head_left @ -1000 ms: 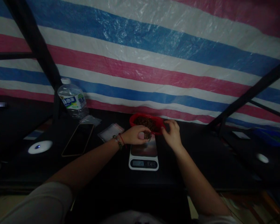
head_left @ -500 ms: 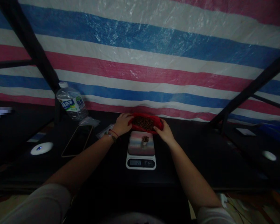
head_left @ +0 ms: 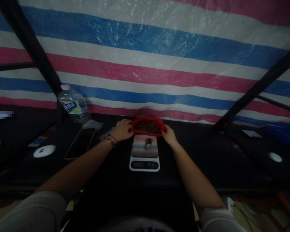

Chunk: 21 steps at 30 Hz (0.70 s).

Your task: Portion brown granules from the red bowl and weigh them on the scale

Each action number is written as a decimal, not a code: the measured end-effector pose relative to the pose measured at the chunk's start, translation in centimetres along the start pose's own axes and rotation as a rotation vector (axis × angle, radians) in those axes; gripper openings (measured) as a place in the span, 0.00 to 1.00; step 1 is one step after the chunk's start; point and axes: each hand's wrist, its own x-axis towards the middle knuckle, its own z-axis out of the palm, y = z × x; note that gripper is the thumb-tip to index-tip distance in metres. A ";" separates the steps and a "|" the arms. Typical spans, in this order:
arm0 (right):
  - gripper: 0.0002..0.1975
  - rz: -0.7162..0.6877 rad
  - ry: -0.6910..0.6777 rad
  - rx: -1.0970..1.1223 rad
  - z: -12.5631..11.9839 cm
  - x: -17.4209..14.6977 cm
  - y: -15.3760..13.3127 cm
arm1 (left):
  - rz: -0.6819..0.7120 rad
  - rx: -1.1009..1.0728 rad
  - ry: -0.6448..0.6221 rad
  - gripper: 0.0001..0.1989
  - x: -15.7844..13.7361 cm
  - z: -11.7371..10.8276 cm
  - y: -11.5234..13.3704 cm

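A red plastic bag (head_left: 148,133) lies with its mouth spread wide behind the scale, holding many small brown granules (head_left: 147,126) whose kind I cannot make out. My left hand (head_left: 122,130) grips the bag's left edge, its fingers curled there. At the right edge, my right hand (head_left: 169,135) pinches the red plastic. Just in front stands a white kitchen scale (head_left: 144,165) with a shiny plate. On that plate sits a small light-coloured cup (head_left: 148,144) filled with brown bits.
Left of my arm lie a phone (head_left: 81,144), a clear plastic packet (head_left: 93,124) and a white oval device (head_left: 44,151). A large clear bottle (head_left: 74,104) stands behind them. Dark metal posts (head_left: 258,85) and a striped tarp (head_left: 145,58) close off the back.
The bag's mouth is spread a little wider, and my right hand has shifted to its outer edge. Digits seen earlier on the scale's display are no longer legible.
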 end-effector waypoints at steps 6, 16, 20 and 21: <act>0.13 -0.018 0.338 -0.067 -2.2 -0.3 -2.2 | -0.006 -0.177 0.187 0.12 -1.2 -1.5 1.3; 0.25 0.043 -0.383 -0.144 -2.0 -1.9 -3.7 | -0.123 -0.344 -0.181 0.23 -2.3 -0.4 3.7; 0.24 -0.039 -0.407 -0.187 -1.6 -2.2 -4.4 | -0.147 -0.351 -0.197 0.24 -2.5 -0.1 3.9; 0.24 -0.050 -0.409 -0.194 -1.6 -2.2 -4.5 | -0.156 -0.343 -0.199 0.24 -2.5 -0.2 4.0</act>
